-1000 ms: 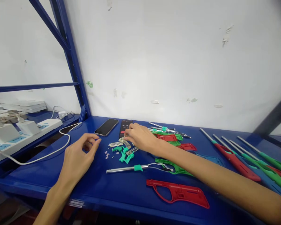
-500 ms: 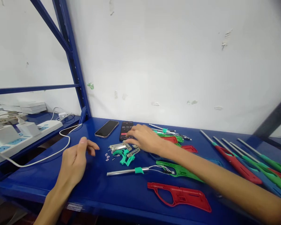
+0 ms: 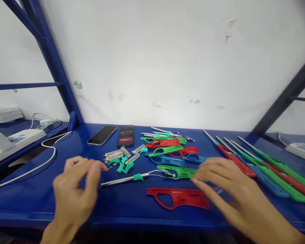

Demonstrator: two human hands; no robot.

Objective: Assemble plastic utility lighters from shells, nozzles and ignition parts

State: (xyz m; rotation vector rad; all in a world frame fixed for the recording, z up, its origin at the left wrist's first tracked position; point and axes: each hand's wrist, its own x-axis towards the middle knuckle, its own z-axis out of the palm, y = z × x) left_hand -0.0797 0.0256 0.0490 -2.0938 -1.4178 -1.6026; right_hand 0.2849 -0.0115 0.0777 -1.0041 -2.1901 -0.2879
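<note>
My left hand hovers at the left, fingers bent and thumb apart from them. It is nearest to several teal plastic triggers and narrow clear parts with metal ends. My right hand is loosely open, fingertips by the grip end of a green lighter handle shell; I cannot tell if they touch it. A metal lighter tube with a teal collar and wires lies between the hands, wires reaching over the green shell. In front lies a red handle shell, inner side up.
Behind are more handle shells and metal tubes. Assembled long lighters lie in a row at right. Two phones, one dark and one lit, rest at the back left. A white cable crosses the left side.
My right hand has moved from the lit phone back and right to the green shell. My left hand stays left, with its fingers turned more inward. The view has shifted right.
</note>
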